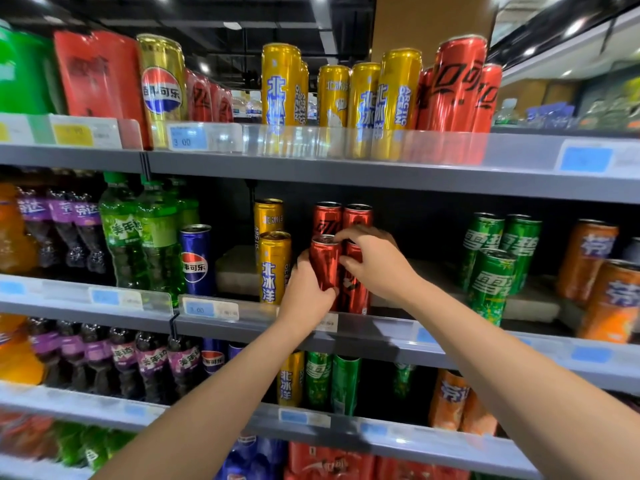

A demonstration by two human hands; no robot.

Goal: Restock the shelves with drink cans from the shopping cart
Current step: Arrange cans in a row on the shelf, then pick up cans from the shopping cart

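**Two hands on red cans at the middle shelf**

Grey store shelving fills the view, tier over tier, each front edge carrying a clear plastic strip with blue price tags. On the middle shelf (381, 336), near its front edge, stand two slim red cans side by side and touching. The left hand (306, 294) grips the left red can (325, 263) low on its body, fingers curled round the front and thumb up its left side. The right hand (375, 261) comes over from the right with fingers bent: the fingertips rest at the rim of the left can, while the thumb presses the side of the right red can (356, 292), which is partly hidden behind the hand. Both cans stand upright.

Two more red cans (341, 216) sit directly behind them, deeper on the shelf. Just to the left stand two yellow cans (275, 266), one behind the other, then a blue can (197, 259) and green bottles (138, 237). Toward the right end are green cans (493, 265) and orange cans (602, 285). On the top shelf (346, 168) above, yellow and red cans line the front edge.
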